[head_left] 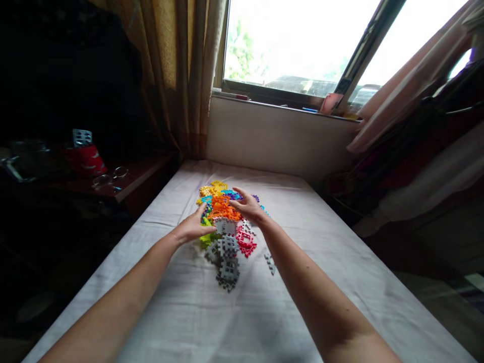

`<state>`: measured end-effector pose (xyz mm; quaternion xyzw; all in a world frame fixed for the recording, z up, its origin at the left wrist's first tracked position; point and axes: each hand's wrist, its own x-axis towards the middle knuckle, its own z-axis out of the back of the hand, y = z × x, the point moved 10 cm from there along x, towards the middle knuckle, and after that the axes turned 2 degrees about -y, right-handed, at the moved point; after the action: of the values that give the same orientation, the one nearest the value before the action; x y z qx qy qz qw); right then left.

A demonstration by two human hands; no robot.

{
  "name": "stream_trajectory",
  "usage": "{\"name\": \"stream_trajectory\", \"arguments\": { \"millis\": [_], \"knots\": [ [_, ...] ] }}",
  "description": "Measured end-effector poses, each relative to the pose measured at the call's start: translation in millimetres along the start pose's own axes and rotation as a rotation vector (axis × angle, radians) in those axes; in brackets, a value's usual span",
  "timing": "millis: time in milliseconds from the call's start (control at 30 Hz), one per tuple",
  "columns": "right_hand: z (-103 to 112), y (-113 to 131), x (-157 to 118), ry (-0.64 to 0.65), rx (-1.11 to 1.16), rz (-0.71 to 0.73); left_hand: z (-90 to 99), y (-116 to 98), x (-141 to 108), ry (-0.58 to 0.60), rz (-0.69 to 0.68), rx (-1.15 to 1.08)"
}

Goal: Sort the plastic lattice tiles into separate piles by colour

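Note:
A pile of interlocking plastic building pieces with notched edges lies on the pale sheet. Orange pieces (221, 207) sit in its middle, with yellow pieces (217, 188) at the back and lime-green pieces (206, 237) on the left. Toward me are grey pieces (229, 269), a white piece (226, 226) and red pieces (245, 241). My left hand (192, 227) is at the pile's left side, thumb and fingers apart, its thumb by the white piece. On the right, my right hand (247, 206) reaches over the pile with fingers spread, beside the orange pieces. I see nothing held in either hand.
One light grey piece (269, 263) lies apart, near my right forearm. The bed sheet (181, 312) spreads around the pile. A dark side table with eyeglasses (111, 176) and a red container (86, 160) stands left. Hanging clothes (416, 75) are at right, a window behind.

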<state>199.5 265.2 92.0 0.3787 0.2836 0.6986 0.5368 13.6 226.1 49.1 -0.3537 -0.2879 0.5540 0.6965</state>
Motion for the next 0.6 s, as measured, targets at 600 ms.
{"name": "stream_trajectory", "arguments": {
  "millis": [600],
  "knots": [
    [-3.2,-64.8,-13.4,-0.140,-0.243,-0.292,-21.8,24.6,61.5,-0.150,0.115,-0.072]
  ]
}}
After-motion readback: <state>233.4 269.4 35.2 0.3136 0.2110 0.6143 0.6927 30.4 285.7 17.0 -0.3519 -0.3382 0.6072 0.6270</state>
